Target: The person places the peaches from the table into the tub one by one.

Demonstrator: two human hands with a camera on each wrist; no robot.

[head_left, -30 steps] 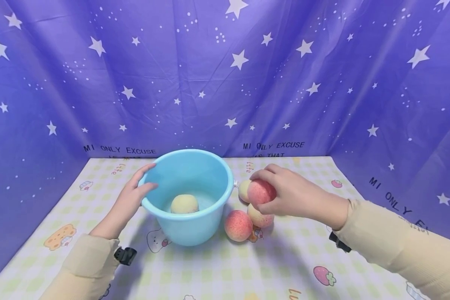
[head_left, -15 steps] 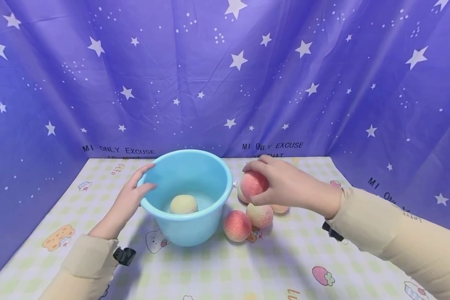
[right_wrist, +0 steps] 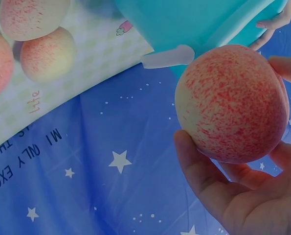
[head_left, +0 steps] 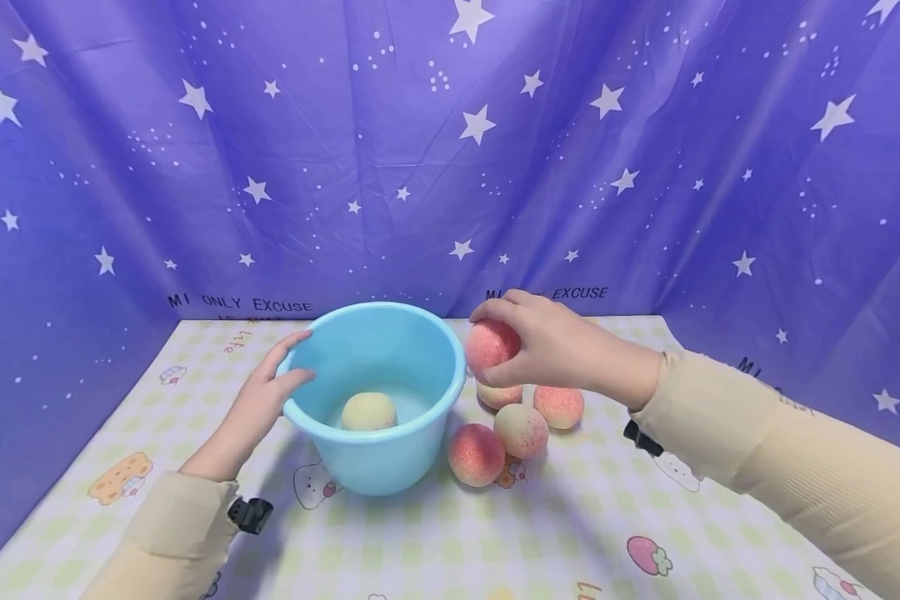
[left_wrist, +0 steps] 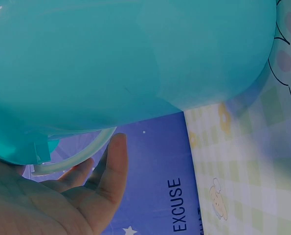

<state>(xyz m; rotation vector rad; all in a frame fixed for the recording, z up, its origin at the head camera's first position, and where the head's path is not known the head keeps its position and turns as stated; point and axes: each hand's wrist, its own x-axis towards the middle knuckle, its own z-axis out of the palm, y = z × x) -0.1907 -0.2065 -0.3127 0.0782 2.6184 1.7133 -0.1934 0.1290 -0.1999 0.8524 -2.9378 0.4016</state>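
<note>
In the head view, a light blue bucket (head_left: 390, 454) stands upright on the table. One pale peach (head_left: 369, 412) lies inside it. My left hand (head_left: 258, 404) holds the bucket's left rim, thumb over the edge; in the left wrist view, its fingers (left_wrist: 117, 159) are beside the white handle (left_wrist: 77, 159). With thumb and fingers my right hand (head_left: 551, 342) grips a pink-red peach (head_left: 490, 348) just right of the bucket's rim, above the other peaches. The right wrist view shows this peach (right_wrist: 233, 105) close up, its left side paler.
Several peaches sit right of the bucket: a red one (head_left: 476, 455), a pale speckled one (head_left: 521, 431), a pinkish one (head_left: 559, 407) and one partly hidden (head_left: 498, 395) under my right hand. A checked cloth (head_left: 390, 550) covers the table. Purple star-printed curtains (head_left: 390, 150) hang around it.
My right hand has lifted the red peach up and leftward, nearer the bucket's rim, uncovering the peaches beneath. My left hand and the bucket have stayed in place.
</note>
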